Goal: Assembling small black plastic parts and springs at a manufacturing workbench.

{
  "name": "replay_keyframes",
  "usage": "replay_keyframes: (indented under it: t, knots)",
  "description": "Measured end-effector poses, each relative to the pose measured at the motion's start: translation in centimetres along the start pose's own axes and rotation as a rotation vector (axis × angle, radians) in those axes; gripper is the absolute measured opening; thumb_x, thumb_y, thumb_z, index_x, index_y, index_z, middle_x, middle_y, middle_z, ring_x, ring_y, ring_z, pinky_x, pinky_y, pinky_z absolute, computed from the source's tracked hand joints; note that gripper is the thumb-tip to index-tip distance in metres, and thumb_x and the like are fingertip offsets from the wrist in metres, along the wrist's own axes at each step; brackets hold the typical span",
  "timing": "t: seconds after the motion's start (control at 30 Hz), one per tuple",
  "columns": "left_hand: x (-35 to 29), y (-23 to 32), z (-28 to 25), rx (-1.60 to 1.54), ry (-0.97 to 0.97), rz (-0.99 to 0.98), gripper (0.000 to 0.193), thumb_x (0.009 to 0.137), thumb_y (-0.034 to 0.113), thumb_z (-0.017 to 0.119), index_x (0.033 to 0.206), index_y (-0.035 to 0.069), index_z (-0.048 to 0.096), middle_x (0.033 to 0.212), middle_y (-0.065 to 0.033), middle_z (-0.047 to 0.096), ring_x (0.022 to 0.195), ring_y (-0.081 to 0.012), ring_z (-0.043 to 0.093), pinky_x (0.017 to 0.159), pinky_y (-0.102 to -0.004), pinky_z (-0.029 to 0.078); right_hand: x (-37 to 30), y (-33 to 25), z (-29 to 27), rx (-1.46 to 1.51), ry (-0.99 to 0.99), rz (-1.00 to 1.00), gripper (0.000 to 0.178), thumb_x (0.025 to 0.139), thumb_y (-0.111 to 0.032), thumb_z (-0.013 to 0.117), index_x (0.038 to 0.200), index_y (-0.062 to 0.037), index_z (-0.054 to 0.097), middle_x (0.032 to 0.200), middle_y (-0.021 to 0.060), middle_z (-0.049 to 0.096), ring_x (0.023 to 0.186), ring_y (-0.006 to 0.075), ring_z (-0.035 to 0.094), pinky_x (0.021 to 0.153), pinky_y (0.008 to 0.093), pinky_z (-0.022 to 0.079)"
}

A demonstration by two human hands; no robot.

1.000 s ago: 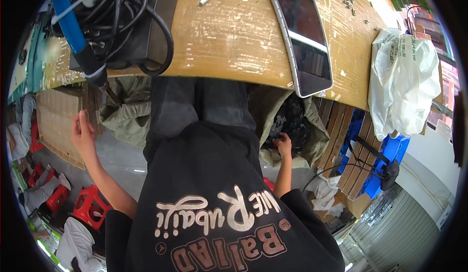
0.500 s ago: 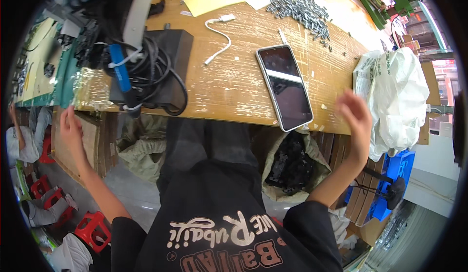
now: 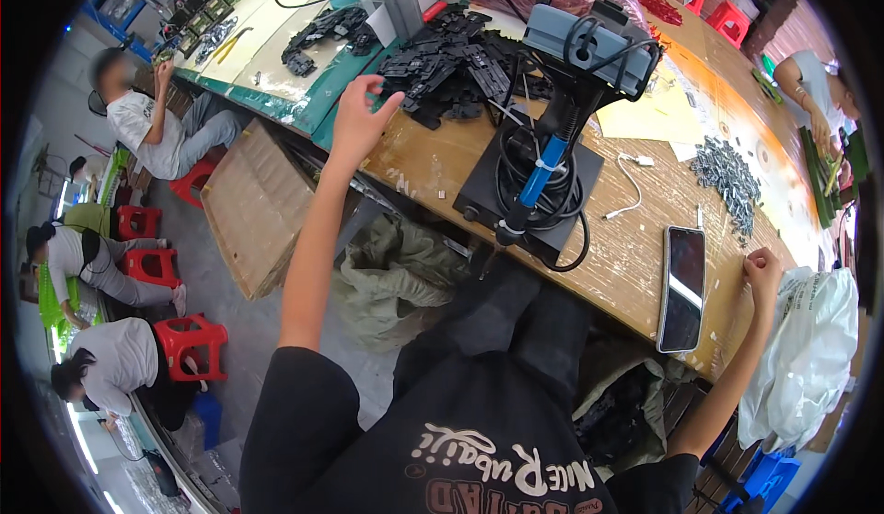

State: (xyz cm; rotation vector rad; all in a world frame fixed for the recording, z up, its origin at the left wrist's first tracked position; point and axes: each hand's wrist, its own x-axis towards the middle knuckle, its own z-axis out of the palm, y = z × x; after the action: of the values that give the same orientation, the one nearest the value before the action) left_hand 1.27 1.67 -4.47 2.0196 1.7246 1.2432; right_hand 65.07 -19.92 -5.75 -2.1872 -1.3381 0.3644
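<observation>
My left hand is raised at the near edge of the pile of black plastic parts. Its thumb and fingers are apart, with nothing seen between them. Over the table's right side, my right hand has its fingers curled together; whatever they may hold is hidden. Left of that hand lies a phone with a dark screen and a pale case. Beyond it spreads a heap of small grey pieces. A short white cable lies between this heap and a black box.
A blue-handled tool and coiled black cables rest on the box, under a grey stand. A white plastic bag hangs at the right edge. Sacks stand below the table. Several people sit at the left near red stools.
The view has swung left, bringing the black parts pile into sight. My left hand has risen from beside the table to the pile. My right hand's fingers have curled together.
</observation>
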Motion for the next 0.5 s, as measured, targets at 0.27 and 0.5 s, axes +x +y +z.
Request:
replay_keyframes:
  t: [0.27,0.5]
  knots:
    - [3.4,2.7,3.8,-0.073,-0.111,0.311,0.029,0.073,0.014,0.059,0.100,0.006,0.051,0.094,-0.0087,0.052,0.090,-0.0241,0.050,0.079,-0.0327,0.041,-2.4,-2.6,-0.6,-0.046,0.004,0.185,0.010,0.072,-0.004,0.052,0.081,0.0002,0.055,0.061,0.0050,0.053,0.048,0.0108,0.050,0.042,0.0222,0.042]
    - [8.2,5.4,6.7,0.223,-0.507,0.777,0.046,0.071,0.018,0.058,0.115,0.012,0.046,0.119,-0.0084,0.048,0.114,-0.0243,0.041,0.098,-0.0364,0.026,-6.0,-1.8,-1.8,0.261,0.028,0.203,0.009,0.075,-0.002,0.053,0.084,0.0010,0.054,0.067,0.0062,0.055,0.053,0.0111,0.053,0.043,0.0207,0.042]
